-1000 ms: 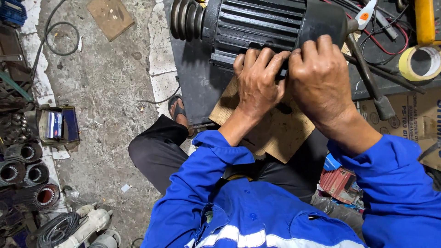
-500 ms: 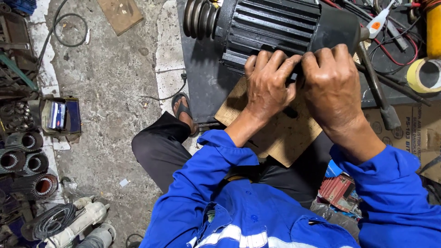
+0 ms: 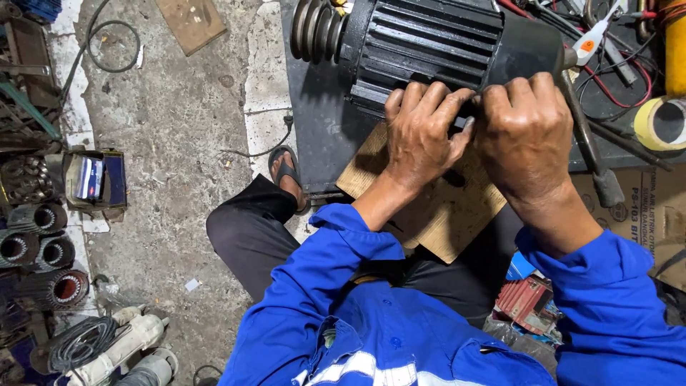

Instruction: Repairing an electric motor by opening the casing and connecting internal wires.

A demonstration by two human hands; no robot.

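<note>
The left hand is pressing curled fingers against the black ribbed motor at top centre, on its near edge; whether it grips anything is hidden. Bare concrete floor lies leftward. The right hand is doing likewise, just beside it. Both hands are sitting lower in view than before.

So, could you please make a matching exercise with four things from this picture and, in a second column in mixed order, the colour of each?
Things:
1. electric motor
2. tape roll
3. board under the left hand and right hand
4. sleeves

Colours:
A. blue
B. light brown
C. black
D. yellow

Pairs: 1-C, 2-D, 3-B, 4-A
</note>
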